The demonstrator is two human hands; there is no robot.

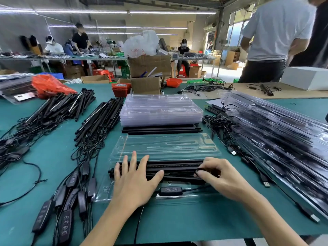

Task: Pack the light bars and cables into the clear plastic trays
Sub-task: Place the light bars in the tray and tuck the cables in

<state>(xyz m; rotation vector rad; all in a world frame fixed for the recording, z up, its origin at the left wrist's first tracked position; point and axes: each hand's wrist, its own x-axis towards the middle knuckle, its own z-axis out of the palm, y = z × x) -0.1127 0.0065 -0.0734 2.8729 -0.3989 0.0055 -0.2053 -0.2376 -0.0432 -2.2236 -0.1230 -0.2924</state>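
One open clear plastic tray [165, 148] lies on the green table [53, 157] in front of the person, its far half bare and its near half holding black light bars [174, 167]; how many lie there cannot be told, as they overlap and both hands cover them. The left hand [133, 181] lies flat on the bars with its fingers straight and spread, pressing down. The right hand [220, 176] has its fingers curled, pinching a loop of thin black cable [199, 170] at the right end of the bars. One inline controller [170, 189] with four buttons sits in the near trough of the tray, between the two wrists. Just beyond the tray lie three loose black bars [161, 130], and behind them one stack of empty clear trays [159, 110]. Two heaps of bars with tangled cables [99, 125] lie to the left. On the right lies one long pile of filled trays [276, 132].
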